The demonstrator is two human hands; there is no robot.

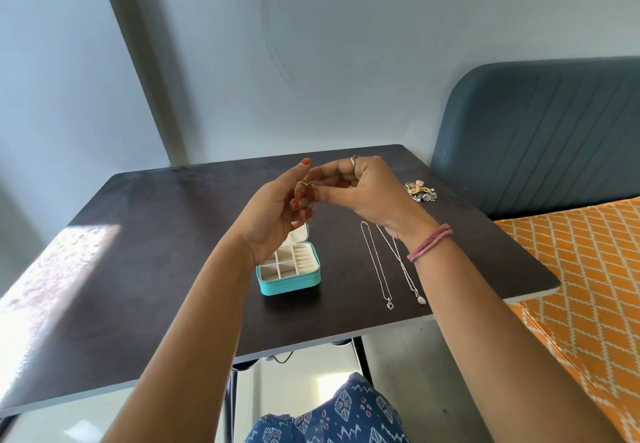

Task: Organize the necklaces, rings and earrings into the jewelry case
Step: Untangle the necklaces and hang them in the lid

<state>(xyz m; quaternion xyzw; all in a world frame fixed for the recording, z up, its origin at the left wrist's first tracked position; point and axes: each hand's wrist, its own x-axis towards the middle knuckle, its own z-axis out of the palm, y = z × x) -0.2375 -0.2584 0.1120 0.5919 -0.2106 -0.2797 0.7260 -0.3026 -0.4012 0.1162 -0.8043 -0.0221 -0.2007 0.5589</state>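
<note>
Both hands are raised together in the middle of the frame, above the far part of the dark table (145, 269). The left hand (277, 214) has its fingers curled around a small gold piece of jewelry (304, 183), which looks like an earring or a ring; it is too small to tell which. The right hand (360, 189) meets it from the right, and its thumb and first finger pinch the same gold piece at the top. A silver ring sits on one finger of the right hand, and a pink band (431, 242) goes around its wrist.

Below the left hand, the turquoise jewelry case (289, 271) stands open on the table, with pale compartments inside. To the right of the case, two silver necklaces (379, 269) lie stretched out side by side, each with a pendant at the near end. A small heap of mixed jewelry (420, 191) lies near the far right edge of the table, just right of the right hand.
</note>
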